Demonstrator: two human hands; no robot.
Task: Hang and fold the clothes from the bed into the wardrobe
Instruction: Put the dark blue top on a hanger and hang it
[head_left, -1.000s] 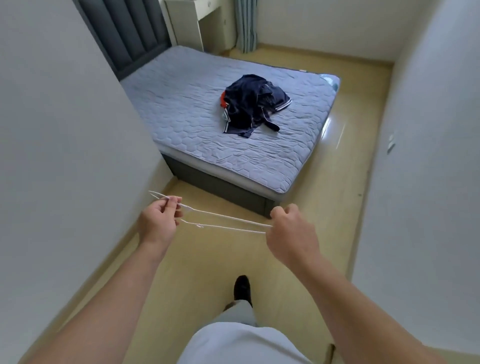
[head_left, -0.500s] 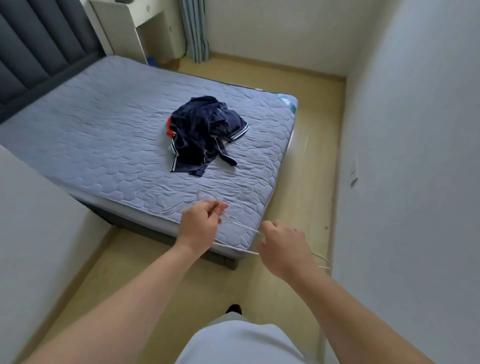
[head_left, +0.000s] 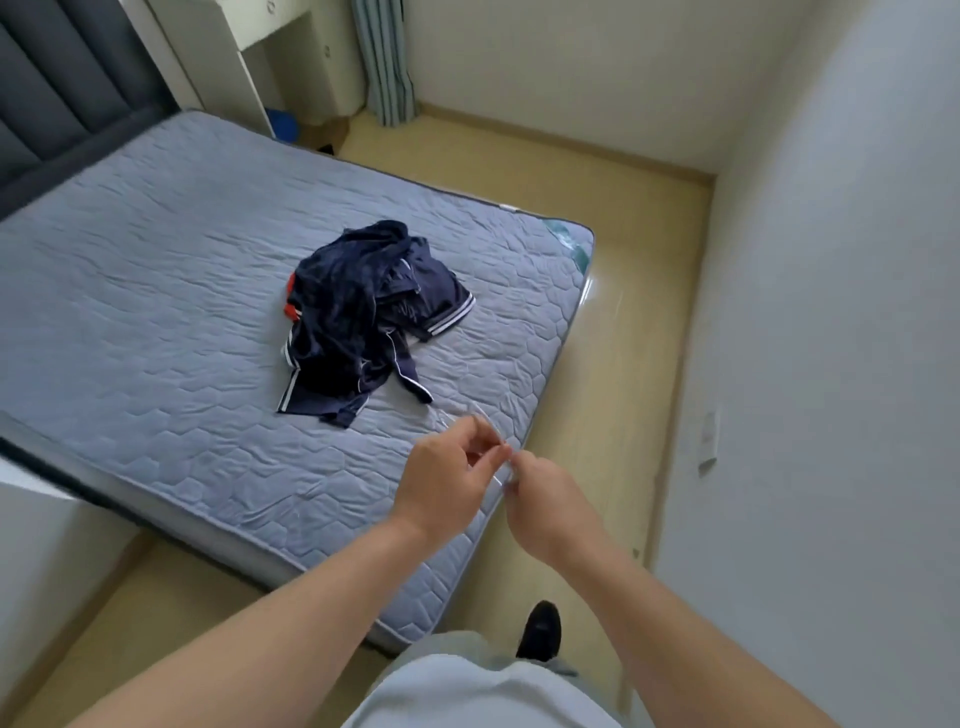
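Note:
A pile of dark navy clothes (head_left: 358, 312) with white stripes and a bit of red lies crumpled in the middle of the grey quilted bed (head_left: 156, 291). Over the bed's near right corner, my left hand (head_left: 447, 483) and my right hand (head_left: 545, 499) meet, both pinching thin white wire hangers (head_left: 485, 421). The hangers are blurred and mostly hidden by the fingers. The hands are a short way in front of the clothes pile, not touching it.
A dark padded headboard (head_left: 67, 98) stands at the far left, with a white desk (head_left: 218, 57) and a curtain (head_left: 387, 62) behind it. A white wall (head_left: 831, 364) runs close on the right. A strip of wooden floor (head_left: 613, 395) lies between bed and wall.
I have walked up to the bed's corner. My hands came together, so the hangers that were stretched between them are now bunched at the fingertips.

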